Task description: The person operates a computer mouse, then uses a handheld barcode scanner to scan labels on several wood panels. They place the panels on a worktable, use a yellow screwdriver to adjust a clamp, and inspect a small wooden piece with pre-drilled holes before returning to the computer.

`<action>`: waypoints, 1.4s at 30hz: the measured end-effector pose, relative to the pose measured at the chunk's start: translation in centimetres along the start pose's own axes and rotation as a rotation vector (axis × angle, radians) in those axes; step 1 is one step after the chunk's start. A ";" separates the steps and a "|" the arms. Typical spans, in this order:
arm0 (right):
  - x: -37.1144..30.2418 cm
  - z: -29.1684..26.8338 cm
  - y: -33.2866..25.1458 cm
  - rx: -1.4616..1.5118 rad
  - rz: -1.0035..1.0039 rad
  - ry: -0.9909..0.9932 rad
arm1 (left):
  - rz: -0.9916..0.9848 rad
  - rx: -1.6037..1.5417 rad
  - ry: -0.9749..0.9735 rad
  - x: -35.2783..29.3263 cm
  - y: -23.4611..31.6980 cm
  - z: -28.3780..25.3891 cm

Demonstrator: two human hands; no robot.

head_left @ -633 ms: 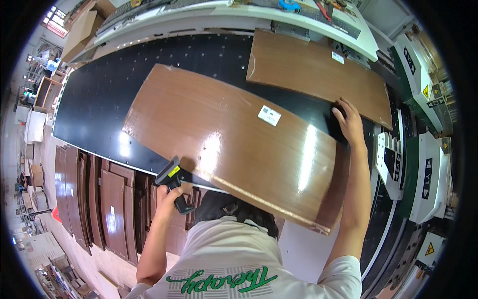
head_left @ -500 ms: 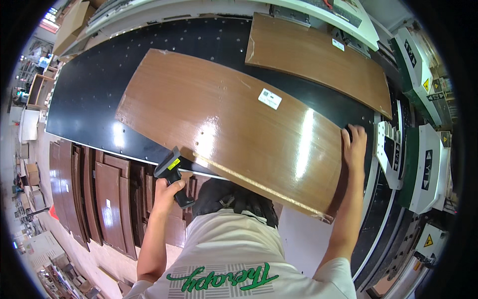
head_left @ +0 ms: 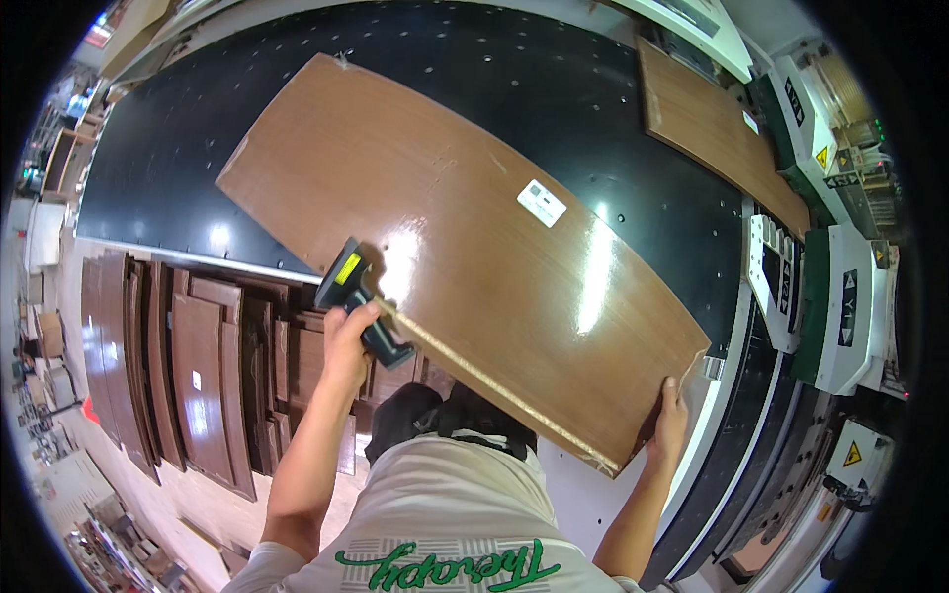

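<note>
A long brown board (head_left: 474,237) with a glossy face and a white label (head_left: 542,203) lies slantwise over the black work table (head_left: 554,94), its near right corner overhanging the edge towards me. My right hand (head_left: 670,420) grips its right end, the thumb on the upper face and the other fingers mostly hidden beneath or behind. In my left hand (head_left: 348,341) is a black handheld barcode scanner (head_left: 344,282) with a yellow sticker. Its head is over the board's near edge, left of the middle.
A second brown board (head_left: 707,124) lies at the far right, beside the white and green machine heads (head_left: 848,316). Several brown panels (head_left: 203,371) stand on edge at the lower left. White slotted guides (head_left: 773,282) line the table's right end.
The board in my right hand has turned clockwise, its right end coming down towards me. My right hand has come nearer with it. The second board has shifted right. The scanner has risen slightly.
</note>
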State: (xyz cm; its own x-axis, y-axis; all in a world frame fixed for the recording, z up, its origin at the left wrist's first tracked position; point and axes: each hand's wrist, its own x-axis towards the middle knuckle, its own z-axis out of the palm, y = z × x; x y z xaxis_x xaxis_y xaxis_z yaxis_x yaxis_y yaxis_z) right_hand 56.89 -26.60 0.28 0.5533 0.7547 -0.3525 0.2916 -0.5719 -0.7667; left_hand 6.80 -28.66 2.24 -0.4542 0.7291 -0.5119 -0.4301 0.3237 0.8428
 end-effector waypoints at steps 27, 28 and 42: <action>-45.2 0.3 10.3 -0.866 -1.323 -1.521 | 0.257 -1.095 1.508 -78.4 -44.5 -16.7; -48.1 0.4 11.1 -0.874 -1.333 -1.570 | 0.274 -1.136 1.568 -80.4 -45.8 -17.4; -90.8 4.8 40.5 -1.038 -0.483 -2.283 | 0.350 -1.421 2.254 -108.6 -60.9 -30.5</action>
State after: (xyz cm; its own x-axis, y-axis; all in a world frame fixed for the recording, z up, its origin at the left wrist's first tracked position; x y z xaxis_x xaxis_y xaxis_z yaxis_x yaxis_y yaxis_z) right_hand 14.72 -116.70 -1.35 -0.6263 -0.5160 -0.5844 0.5444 0.2471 -0.8016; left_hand 58.52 -145.98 1.40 0.1155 -0.8230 -0.5562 0.2013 -0.5290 0.8244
